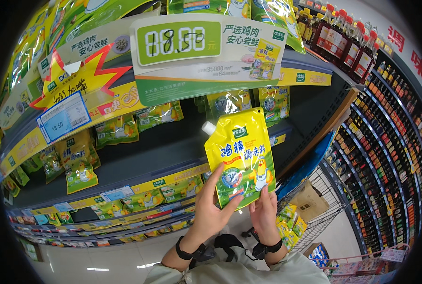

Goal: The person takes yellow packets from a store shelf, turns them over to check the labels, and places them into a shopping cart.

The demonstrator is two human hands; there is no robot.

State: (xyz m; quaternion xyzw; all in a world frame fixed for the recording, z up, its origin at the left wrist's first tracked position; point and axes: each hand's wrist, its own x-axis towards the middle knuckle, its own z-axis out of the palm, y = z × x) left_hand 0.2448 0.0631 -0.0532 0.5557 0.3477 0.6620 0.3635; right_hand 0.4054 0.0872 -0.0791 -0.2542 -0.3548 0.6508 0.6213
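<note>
A yellow and green spouted pouch of chicken bouillon seasoning (244,156) is held upright before me, its printed front towards the camera and its white cap at the upper left. My left hand (212,206) grips the pouch's lower left side, fingers along its edge and thumb near the bottom. At the lower right corner, my right hand (264,213) holds it with a thumb on the front; its other fingers are partly hidden behind. The pouch is in front of a dark store shelf (175,142) with similar bags.
Price signs (207,78) stick out from the shelf edge above. A wire shopping cart (317,209) with a cardboard box (308,200) and yellow-green bags (289,230) stands at the right. Beyond are curved-looking shelves of bottles (385,142); red-capped bottles (346,44) stand at the upper right.
</note>
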